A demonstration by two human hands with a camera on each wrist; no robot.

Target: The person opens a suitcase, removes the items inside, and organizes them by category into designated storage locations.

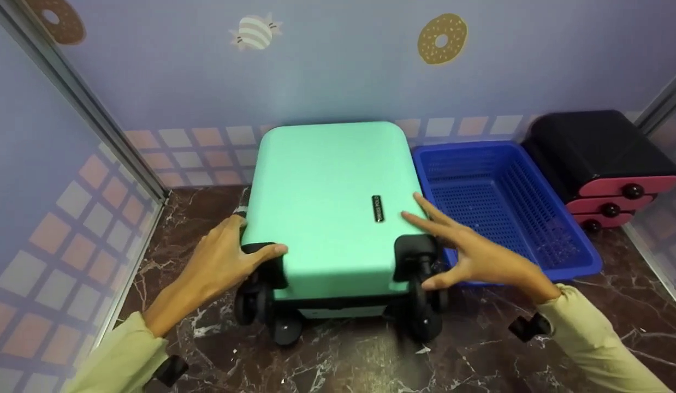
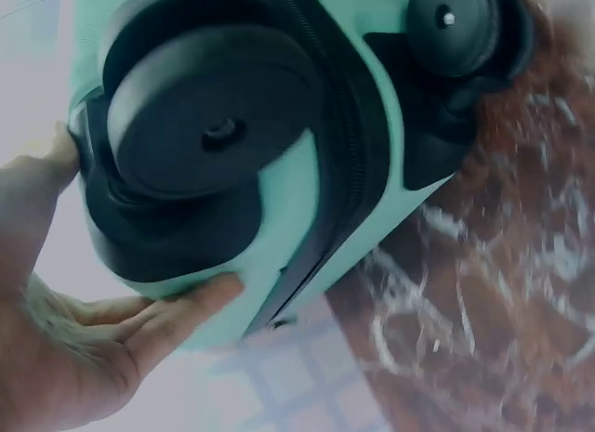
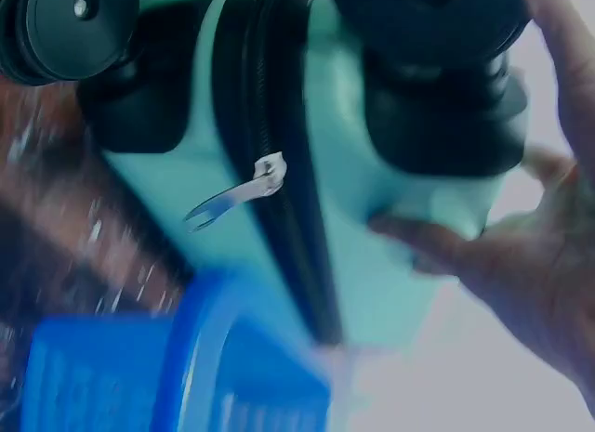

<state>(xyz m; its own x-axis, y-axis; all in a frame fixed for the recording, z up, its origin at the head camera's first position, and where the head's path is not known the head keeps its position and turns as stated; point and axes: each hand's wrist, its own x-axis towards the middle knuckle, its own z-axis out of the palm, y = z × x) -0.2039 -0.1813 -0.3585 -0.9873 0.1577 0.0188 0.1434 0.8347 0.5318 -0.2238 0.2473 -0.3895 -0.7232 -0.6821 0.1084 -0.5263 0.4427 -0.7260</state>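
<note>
A mint-green hard-shell suitcase [image 1: 332, 185] lies flat on the floor, its black wheels facing me. My left hand [image 1: 220, 254] grips its near left corner, thumb on top beside the black corner guard. In the left wrist view, the fingers [image 2: 186, 320] lie along the suitcase's side, below a wheel [image 2: 218, 116]. My right hand [image 1: 469, 248] is at the near right corner with its fingers spread, the thumb beside the wheel there. The right wrist view shows a fingertip [image 3: 409, 232] against the green shell, and a metal zipper pull [image 3: 237, 192] hanging from the black zipper band.
A blue plastic basket [image 1: 581, 265] stands close along the suitcase's right side. Beyond it is a black cabinet [image 1: 600, 142] with pink drawers. A patterned wall [image 1: 338, 71] rises behind, and a side panel [image 1: 48, 218] bounds the left. Dark marbled floor [image 1: 338, 365] lies in front.
</note>
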